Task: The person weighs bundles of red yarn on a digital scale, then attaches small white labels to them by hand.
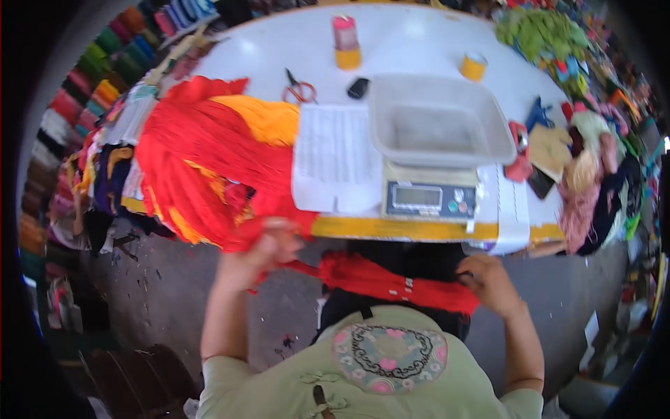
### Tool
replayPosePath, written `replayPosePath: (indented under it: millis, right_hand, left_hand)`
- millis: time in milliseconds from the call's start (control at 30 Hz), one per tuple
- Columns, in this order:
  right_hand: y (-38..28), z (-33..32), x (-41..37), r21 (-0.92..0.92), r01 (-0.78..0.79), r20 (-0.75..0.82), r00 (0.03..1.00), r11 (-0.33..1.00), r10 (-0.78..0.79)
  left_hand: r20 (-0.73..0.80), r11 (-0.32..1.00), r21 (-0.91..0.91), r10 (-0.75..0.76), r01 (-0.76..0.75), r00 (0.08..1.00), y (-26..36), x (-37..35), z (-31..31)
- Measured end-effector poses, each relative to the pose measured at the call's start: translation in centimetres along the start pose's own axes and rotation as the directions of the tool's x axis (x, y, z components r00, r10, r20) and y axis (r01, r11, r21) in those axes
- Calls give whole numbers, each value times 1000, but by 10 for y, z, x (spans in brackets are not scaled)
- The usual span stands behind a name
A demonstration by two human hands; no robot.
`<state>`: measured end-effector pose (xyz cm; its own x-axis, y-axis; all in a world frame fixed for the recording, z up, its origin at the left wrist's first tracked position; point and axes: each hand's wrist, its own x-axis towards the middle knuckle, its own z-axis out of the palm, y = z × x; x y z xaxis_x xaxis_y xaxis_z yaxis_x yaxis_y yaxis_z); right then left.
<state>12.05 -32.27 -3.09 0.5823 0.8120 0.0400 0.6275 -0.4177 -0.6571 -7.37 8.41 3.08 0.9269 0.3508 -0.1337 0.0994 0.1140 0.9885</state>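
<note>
Across my lap stretches a long red bundle of cloth or yarn (394,284) with small pale tags around its middle. At its right end is my right hand (490,281), fingers curled in on the red material. My left hand (274,244) is smeared by motion in front of the table's edge, and its fingers do not show clearly. A thin red strip runs from the bundle's left end towards that hand. Just behind the left hand, a large heap of red pieces (209,140) with yellow-orange ones (262,119) hangs over the table edge.
On the white table (279,42) are a scale (429,199) bearing a grey plastic tub (443,115), a printed sheet (335,157), scissors (299,91), a pink-and-yellow container (346,43) and a yellow tin (473,66). Mixed yarns (583,181) are piled at the right.
</note>
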Motion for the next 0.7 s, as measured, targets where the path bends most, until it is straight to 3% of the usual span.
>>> replayPosePath:
  millis: [67,100,167,200,267,300,333,367,433,467,567,700]
  right_hand:
    - [-64,11,50,226,265,-158,959,937,-234]
    - [-92,14,64,459,148,-85,989,876,-122]
    - [-135,22,95,660,169,-147,985,732,-95]
    - [-141,28,104,641,226,-180,973,734,-142]
    - [-139,45,120,604,332,-238,943,724,-233]
    - [-138,44,122,595,352,-277,934,722,-227]
    - [-136,41,122,643,282,-215,959,712,-186]
    - [-133,36,120,687,206,-149,979,697,-143]
    - [-129,28,116,792,32,-2,999,609,-50]
    - [-130,25,117,746,82,-59,997,661,-58]
    - [-133,22,117,525,203,-213,972,827,-103]
    - [-121,33,114,628,182,-217,975,757,-55]
  left_hand:
    - [311,965,-60,262,-256,914,15,19,43]
    - [406,952,-31,291,-305,867,24,26,57]
    - [525,880,63,372,-471,766,37,39,79]
    - [551,804,129,428,-580,716,40,45,88]
    - [535,818,136,415,-559,736,38,43,93]
    - [493,900,72,343,-430,800,34,42,92]
    - [456,956,1,260,-293,851,29,42,89]
    - [471,948,-70,305,-309,828,17,51,79]
    - [434,970,-122,243,-211,868,15,48,80]
    - [420,975,-151,215,-166,882,15,48,83]
    - [326,960,-16,268,-278,907,9,48,95]
    - [256,961,-35,274,-274,927,9,46,106]
